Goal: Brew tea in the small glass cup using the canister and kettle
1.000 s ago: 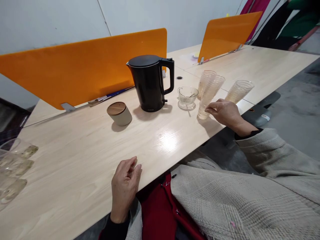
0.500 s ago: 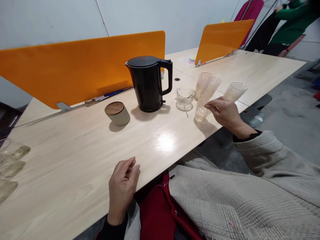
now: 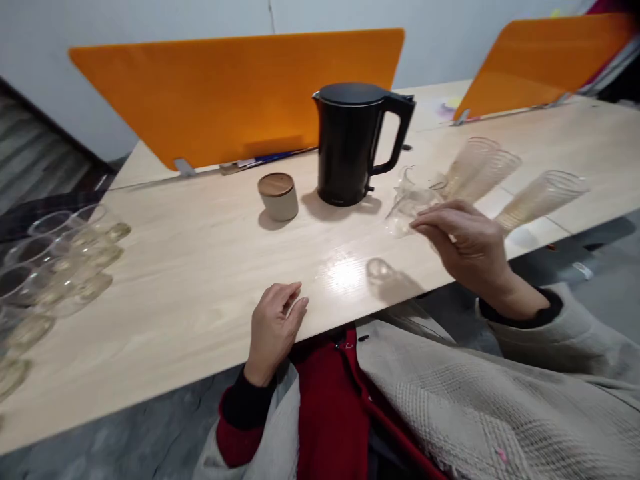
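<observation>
My right hand grips a clear ribbed glass by its side and holds it tilted a little above the table, in front of the black kettle. Below it the glass casts a faint shadow on the wood. A small glass bowl shows blurred just behind the held glass. My left hand lies on the near edge of the table, fingers loosely curled, holding nothing.
A round beige jar with a wooden lid stands left of the kettle. More clear glasses stand at the right, and several at the far left. Orange dividers line the back.
My right hand has lifted one glass off the table and carried it left, toward me. The view has swung to the left, and my left hand has stayed on the table edge.
</observation>
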The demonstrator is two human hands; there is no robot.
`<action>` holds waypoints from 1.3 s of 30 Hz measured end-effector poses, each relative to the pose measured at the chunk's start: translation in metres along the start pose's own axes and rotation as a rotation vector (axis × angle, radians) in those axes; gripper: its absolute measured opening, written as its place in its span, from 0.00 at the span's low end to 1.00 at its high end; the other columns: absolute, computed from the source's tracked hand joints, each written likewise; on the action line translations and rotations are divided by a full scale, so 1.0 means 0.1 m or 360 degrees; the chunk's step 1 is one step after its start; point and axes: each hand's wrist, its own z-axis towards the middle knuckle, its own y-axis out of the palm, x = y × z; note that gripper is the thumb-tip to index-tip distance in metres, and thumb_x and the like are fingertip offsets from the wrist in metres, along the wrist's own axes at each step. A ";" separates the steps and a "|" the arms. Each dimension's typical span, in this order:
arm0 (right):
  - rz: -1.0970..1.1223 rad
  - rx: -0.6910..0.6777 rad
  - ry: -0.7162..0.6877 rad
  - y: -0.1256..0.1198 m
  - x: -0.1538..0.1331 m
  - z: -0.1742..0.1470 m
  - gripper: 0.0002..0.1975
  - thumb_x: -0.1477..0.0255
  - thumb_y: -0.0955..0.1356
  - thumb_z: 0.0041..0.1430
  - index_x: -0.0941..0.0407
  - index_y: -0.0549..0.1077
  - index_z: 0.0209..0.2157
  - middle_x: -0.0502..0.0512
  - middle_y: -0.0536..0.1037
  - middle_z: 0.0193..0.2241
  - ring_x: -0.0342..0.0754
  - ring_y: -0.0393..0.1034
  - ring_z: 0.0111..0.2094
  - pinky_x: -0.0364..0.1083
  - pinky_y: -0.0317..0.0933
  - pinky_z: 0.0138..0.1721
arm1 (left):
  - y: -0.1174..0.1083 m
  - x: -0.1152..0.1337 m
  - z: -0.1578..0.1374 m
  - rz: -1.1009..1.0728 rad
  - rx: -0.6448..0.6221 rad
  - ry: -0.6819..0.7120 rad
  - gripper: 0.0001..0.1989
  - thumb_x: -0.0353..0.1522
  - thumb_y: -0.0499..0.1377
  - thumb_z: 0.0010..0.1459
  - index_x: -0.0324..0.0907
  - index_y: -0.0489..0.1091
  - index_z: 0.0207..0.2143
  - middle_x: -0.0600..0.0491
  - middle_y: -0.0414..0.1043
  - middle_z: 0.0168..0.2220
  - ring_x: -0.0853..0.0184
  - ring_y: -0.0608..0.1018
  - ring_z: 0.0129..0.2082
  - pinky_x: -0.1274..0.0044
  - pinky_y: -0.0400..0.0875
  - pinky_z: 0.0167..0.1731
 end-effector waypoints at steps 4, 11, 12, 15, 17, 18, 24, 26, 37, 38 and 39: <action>0.0341 -0.0339 -0.0150 0.71 -0.25 0.15 0.12 0.68 0.66 0.73 0.53 0.80 0.38 0.55 0.84 0.37 0.50 0.76 0.42 0.50 0.71 0.47 | 0.01 0.00 -0.01 -0.0031 0.0010 0.0017 0.12 0.36 0.61 0.68 0.42 0.79 0.49 0.49 0.77 0.39 0.62 0.79 0.38 0.71 0.74 0.39; 0.0396 -0.0671 -0.0240 1.58 -0.57 0.38 0.13 0.68 0.64 0.74 0.55 0.80 0.38 0.57 0.83 0.37 0.52 0.73 0.43 0.50 0.67 0.46 | 0.03 0.02 -0.01 -0.0003 0.0048 0.0002 0.10 0.35 0.62 0.67 0.43 0.79 0.48 0.50 0.77 0.37 0.61 0.78 0.39 0.71 0.74 0.41; 0.0382 -0.0695 -0.0244 1.63 -0.61 0.39 0.13 0.68 0.64 0.74 0.55 0.80 0.39 0.57 0.83 0.38 0.52 0.73 0.43 0.50 0.67 0.46 | 0.03 0.02 -0.01 0.0002 0.0049 0.0000 0.10 0.35 0.62 0.67 0.43 0.79 0.48 0.50 0.77 0.37 0.61 0.78 0.39 0.71 0.74 0.41; 0.0332 -0.0750 -0.0281 1.73 -0.67 0.40 0.14 0.69 0.63 0.75 0.55 0.80 0.39 0.58 0.83 0.38 0.52 0.72 0.44 0.51 0.66 0.47 | 0.03 0.02 -0.02 0.0005 0.0045 -0.0006 0.10 0.36 0.62 0.68 0.43 0.79 0.48 0.50 0.77 0.37 0.61 0.78 0.40 0.71 0.74 0.41; 0.0292 -0.0770 -0.0317 1.76 -0.69 0.39 0.15 0.69 0.63 0.75 0.55 0.80 0.38 0.58 0.83 0.38 0.53 0.72 0.45 0.51 0.65 0.48 | 0.03 0.01 -0.02 -0.0002 0.0047 -0.0009 0.10 0.36 0.62 0.68 0.43 0.79 0.48 0.50 0.77 0.38 0.61 0.78 0.40 0.71 0.74 0.42; 0.0275 -0.0773 -0.0332 1.76 -0.68 0.39 0.15 0.69 0.63 0.75 0.55 0.80 0.38 0.58 0.83 0.38 0.53 0.72 0.45 0.51 0.65 0.48 | 0.03 0.01 -0.02 -0.0005 0.0049 -0.0008 0.11 0.36 0.63 0.68 0.42 0.79 0.48 0.49 0.77 0.38 0.61 0.78 0.40 0.71 0.74 0.42; 0.0252 -0.0759 -0.0401 1.77 -0.65 0.38 0.12 0.70 0.65 0.73 0.55 0.82 0.40 0.59 0.84 0.40 0.55 0.73 0.47 0.54 0.65 0.50 | 0.03 0.01 -0.02 0.0004 0.0043 -0.0006 0.10 0.36 0.62 0.68 0.43 0.79 0.48 0.50 0.77 0.37 0.61 0.78 0.39 0.71 0.74 0.41; 0.0250 -0.0740 -0.0438 1.78 -0.65 0.39 0.11 0.71 0.66 0.72 0.56 0.82 0.43 0.59 0.84 0.42 0.56 0.73 0.49 0.55 0.65 0.51 | 0.03 0.02 -0.02 0.0002 0.0044 -0.0005 0.10 0.36 0.62 0.68 0.43 0.79 0.47 0.50 0.77 0.37 0.61 0.78 0.39 0.71 0.74 0.41; 0.0185 -0.0705 -0.0424 1.80 -0.62 0.44 0.11 0.70 0.67 0.72 0.56 0.81 0.37 0.58 0.84 0.39 0.54 0.72 0.45 0.53 0.61 0.48 | 0.01 0.03 -0.02 -0.0050 0.0025 -0.0037 0.10 0.35 0.62 0.68 0.41 0.79 0.47 0.50 0.76 0.37 0.62 0.77 0.39 0.71 0.73 0.42; 0.0201 -0.0722 -0.0428 1.80 -0.62 0.44 0.10 0.70 0.68 0.71 0.56 0.81 0.38 0.58 0.84 0.39 0.55 0.72 0.45 0.54 0.61 0.48 | 0.01 0.02 -0.02 -0.0058 0.0026 -0.0041 0.10 0.35 0.62 0.68 0.41 0.79 0.47 0.50 0.76 0.37 0.61 0.77 0.39 0.71 0.72 0.42; 0.0216 -0.0737 -0.0431 1.78 -0.62 0.44 0.09 0.70 0.69 0.70 0.56 0.82 0.39 0.59 0.84 0.40 0.55 0.72 0.46 0.54 0.62 0.49 | 0.02 0.02 -0.02 -0.0067 0.0026 -0.0042 0.10 0.35 0.62 0.68 0.41 0.79 0.48 0.50 0.76 0.37 0.61 0.77 0.39 0.71 0.72 0.42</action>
